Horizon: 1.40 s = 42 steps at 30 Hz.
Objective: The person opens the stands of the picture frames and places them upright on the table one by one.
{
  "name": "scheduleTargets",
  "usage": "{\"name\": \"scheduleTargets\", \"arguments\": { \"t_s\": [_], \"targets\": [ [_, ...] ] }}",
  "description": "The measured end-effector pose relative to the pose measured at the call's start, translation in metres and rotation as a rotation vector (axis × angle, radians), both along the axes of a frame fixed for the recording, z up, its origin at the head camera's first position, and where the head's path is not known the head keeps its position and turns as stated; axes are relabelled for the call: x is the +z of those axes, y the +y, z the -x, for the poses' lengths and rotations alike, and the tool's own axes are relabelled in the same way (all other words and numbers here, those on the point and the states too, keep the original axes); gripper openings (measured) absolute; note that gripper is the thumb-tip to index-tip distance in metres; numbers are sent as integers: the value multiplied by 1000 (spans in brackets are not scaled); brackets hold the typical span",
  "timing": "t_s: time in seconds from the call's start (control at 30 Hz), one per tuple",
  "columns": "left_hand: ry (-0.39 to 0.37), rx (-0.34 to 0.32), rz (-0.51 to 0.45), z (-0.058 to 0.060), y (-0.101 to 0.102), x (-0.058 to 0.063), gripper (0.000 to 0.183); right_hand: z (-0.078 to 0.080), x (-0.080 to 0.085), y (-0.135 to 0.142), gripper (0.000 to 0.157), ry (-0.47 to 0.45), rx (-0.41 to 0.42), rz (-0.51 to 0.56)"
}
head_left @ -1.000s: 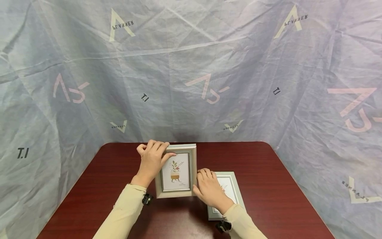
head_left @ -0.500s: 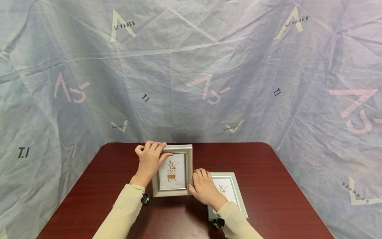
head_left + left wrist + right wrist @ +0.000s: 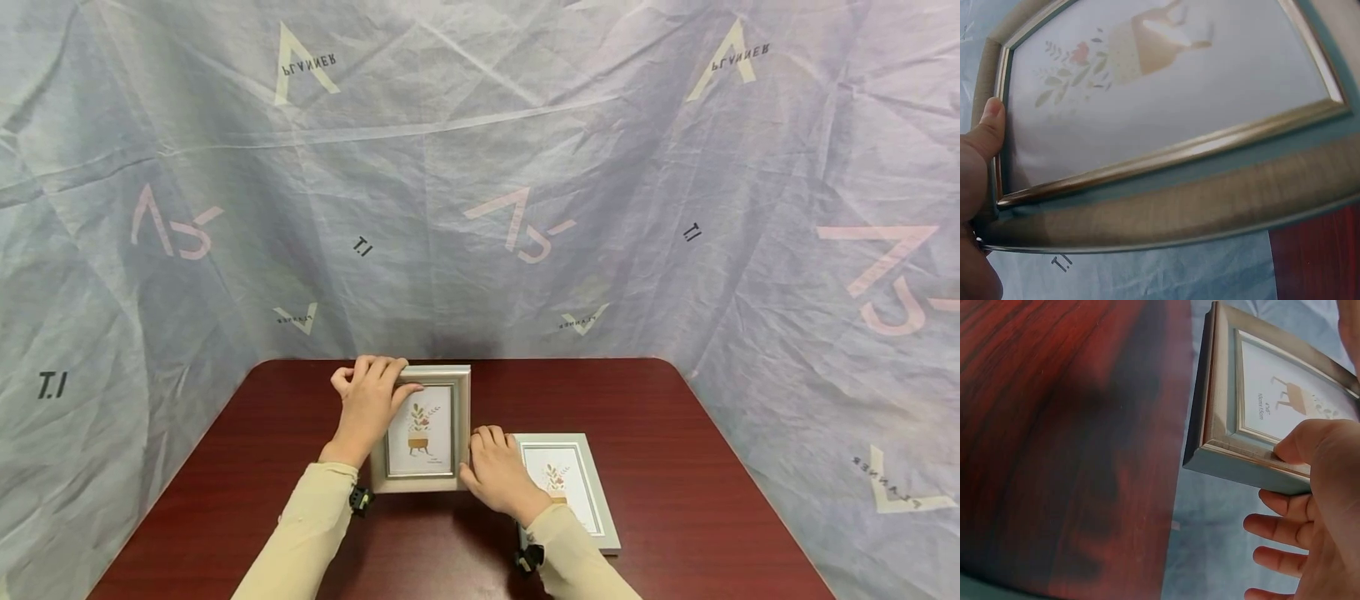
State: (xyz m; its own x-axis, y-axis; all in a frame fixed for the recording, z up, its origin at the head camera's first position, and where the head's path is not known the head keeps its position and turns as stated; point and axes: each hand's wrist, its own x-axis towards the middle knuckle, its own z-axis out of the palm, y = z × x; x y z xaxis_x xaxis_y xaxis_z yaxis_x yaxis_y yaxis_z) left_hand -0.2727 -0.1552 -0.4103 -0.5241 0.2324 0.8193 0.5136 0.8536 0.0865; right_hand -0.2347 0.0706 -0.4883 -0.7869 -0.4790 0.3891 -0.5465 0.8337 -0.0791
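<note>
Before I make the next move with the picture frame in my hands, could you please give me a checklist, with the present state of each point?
1. Left hand on the beige rectangular picture frame: ok, at its upper left corner, thumb in front.
2. Right hand on its right edge: ok, thumb in front.
3. Firmness of both grips: cannot tell.
4. Beige frame off the dark red wood-grain table: ok, the right wrist view shows grey cloth between them.
5. Pale grey-green rectangular frame lying flat, picture up: ok.
6. Right arm not touching that flat frame: cannot tell; the right hand and cream right sleeve hide part of it.
</note>
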Motion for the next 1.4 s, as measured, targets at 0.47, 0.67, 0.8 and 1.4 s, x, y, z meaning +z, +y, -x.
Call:
{"name": "scheduleTargets", "arguments": {
  "t_s": [0.47,0.67,0.8,1.4],
  "targets": [
    [-147,44,-5,-1,-7,-6,43,2,-12,-19,33,-80,-23,4],
    [-246,71,-19,1,-12,-13,42,4,-19,-23,29,-80,-35,16],
    [-258,73,-20,3,-14,-18,42,6,-21,-25,28,-75,-37,18],
    [-327,68,-34,5,-22,-30,43,8,-33,-33,33,-151,-59,10]
  ]
}}
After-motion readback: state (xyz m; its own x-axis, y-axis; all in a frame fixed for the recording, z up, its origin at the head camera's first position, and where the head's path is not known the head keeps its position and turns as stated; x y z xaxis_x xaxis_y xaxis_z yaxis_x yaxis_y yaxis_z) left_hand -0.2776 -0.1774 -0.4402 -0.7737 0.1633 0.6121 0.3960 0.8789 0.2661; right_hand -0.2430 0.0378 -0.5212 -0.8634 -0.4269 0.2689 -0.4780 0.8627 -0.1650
